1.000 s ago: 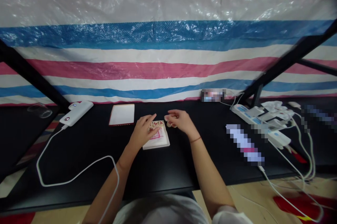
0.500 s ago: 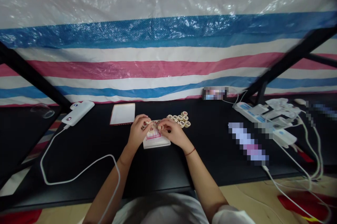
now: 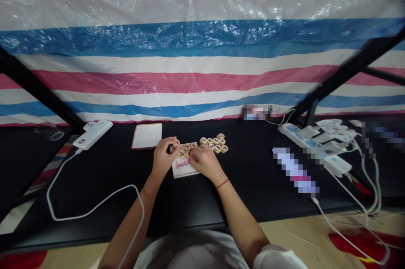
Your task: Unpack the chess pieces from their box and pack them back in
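A small white board with pink lines (image 3: 182,170) lies on the black table (image 3: 104,176), with round wooden game pieces (image 3: 187,146) on its far part. My left hand (image 3: 163,157) curls at the board's left edge, fingertips pinched on a piece near the far left corner. My right hand (image 3: 204,161) rests over the board's right side, fingers bent down onto the pieces; what they hold is hidden. A loose cluster of several more pieces (image 3: 215,143) lies just right of the board.
A white card with a red edge (image 3: 147,136) lies left of the board. A white power bank (image 3: 92,133) with its cable (image 3: 79,214) sits far left. Power strips and plugs (image 3: 319,142) with cables crowd the right. A striped tarp (image 3: 202,49) hangs behind.
My right hand came from the loose pieces on the right back onto the board and settled lower. My left hand shifted slightly left along the board's far edge.
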A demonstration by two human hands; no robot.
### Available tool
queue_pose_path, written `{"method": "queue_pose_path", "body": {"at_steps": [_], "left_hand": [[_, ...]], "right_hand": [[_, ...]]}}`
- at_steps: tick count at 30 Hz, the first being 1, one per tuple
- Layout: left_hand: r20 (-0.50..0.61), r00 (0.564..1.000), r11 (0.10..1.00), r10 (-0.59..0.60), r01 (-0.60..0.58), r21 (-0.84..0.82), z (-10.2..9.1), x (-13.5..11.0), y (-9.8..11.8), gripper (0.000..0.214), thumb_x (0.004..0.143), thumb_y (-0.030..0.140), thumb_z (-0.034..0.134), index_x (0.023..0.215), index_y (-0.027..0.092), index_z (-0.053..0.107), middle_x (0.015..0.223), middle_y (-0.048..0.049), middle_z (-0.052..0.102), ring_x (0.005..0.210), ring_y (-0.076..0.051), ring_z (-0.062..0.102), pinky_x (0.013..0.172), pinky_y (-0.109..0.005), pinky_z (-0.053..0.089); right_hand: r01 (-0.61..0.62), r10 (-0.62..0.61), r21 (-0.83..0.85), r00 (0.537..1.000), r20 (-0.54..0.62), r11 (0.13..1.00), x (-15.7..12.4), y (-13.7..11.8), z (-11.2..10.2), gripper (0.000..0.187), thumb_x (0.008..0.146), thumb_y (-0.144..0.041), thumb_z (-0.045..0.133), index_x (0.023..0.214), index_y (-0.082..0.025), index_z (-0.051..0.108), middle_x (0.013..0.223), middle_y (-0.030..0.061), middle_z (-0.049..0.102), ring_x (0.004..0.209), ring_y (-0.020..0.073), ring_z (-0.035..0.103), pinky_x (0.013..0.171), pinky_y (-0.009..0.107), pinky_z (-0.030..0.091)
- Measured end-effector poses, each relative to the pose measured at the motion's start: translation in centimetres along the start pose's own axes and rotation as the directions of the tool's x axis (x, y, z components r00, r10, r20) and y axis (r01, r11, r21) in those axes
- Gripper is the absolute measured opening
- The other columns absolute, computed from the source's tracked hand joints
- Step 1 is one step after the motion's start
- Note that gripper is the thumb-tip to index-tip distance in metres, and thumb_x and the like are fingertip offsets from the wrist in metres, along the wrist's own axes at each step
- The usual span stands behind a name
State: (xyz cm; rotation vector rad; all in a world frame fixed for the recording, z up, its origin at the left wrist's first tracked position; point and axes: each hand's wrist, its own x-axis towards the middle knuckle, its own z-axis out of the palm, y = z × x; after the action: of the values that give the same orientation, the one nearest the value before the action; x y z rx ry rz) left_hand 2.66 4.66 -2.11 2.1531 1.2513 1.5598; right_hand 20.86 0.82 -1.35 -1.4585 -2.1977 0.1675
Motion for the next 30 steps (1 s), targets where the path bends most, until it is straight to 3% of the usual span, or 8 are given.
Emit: {"method": "queue_pose_path", "body": {"at_steps": [10, 24, 28, 30], "left_hand": [[0.083, 0.997, 0.999, -0.006, 0.009, -0.035, 0.4, -0.4, 0.3, 0.009, 0.086, 0.023, 0.061, 0.094, 0.021, 0.064, 0.104, -0.0063, 0.070, 0.099, -0.019, 0.066, 0.089, -0.037, 0.055], [0.143, 0.989, 0.999, 0.041, -0.039, -0.019, 0.7, -0.7, 0.3, 0.015, 0.085, 0.019, 0.060, 0.100, 0.021, 0.064, 0.104, -0.0057, 0.069, 0.099, -0.019, 0.066, 0.091, -0.035, 0.053], [0.277, 0.957, 0.995, 0.087, -0.100, 0.032, 0.8, -0.7, 0.5, 0.015, 0.086, 0.019, 0.058, 0.099, 0.022, 0.066, 0.104, -0.0052, 0.069, 0.099, -0.019, 0.066, 0.088, -0.033, 0.051], [0.363, 0.924, 0.987, 0.117, -0.148, 0.058, 1.0, -0.7, 0.7, 0.014, 0.088, 0.021, 0.057, 0.096, 0.023, 0.068, 0.104, -0.0041, 0.070, 0.097, -0.018, 0.066, 0.089, -0.034, 0.048]], "right_hand": [[0.002, -0.002, 0.007, 1.000, -0.014, 1.000, 0.0, -0.3, 0.1, 0.012, 0.083, -0.021, 0.066, 0.094, -0.022, 0.070, 0.088, 0.0050, 0.067, 0.086, 0.0221, 0.053, 0.076, 0.034, 0.038], [-0.012, 0.016, 0.094, 0.999, -0.042, 0.996, -0.1, -0.1, -0.1, 0.010, 0.078, -0.015, 0.064, 0.070, -0.021, 0.066, 0.077, 0.0026, 0.068, 0.084, 0.0210, 0.054, 0.078, 0.033, 0.039], [-0.028, 0.077, 0.257, 0.980, -0.184, 0.966, 0.2, 0.6, -0.4, 0.013, 0.083, -0.017, 0.056, 0.076, -0.021, 0.066, 0.079, 0.0025, 0.069, 0.079, 0.0193, 0.057, 0.081, 0.033, 0.042], [-0.125, 0.212, 0.272, 0.924, -0.318, 0.954, 0.1, 1.8, -0.8, 0.015, 0.085, -0.020, 0.053, 0.077, -0.021, 0.066, 0.081, 0.0042, 0.069, 0.080, 0.0200, 0.058, 0.081, 0.033, 0.043]]}}
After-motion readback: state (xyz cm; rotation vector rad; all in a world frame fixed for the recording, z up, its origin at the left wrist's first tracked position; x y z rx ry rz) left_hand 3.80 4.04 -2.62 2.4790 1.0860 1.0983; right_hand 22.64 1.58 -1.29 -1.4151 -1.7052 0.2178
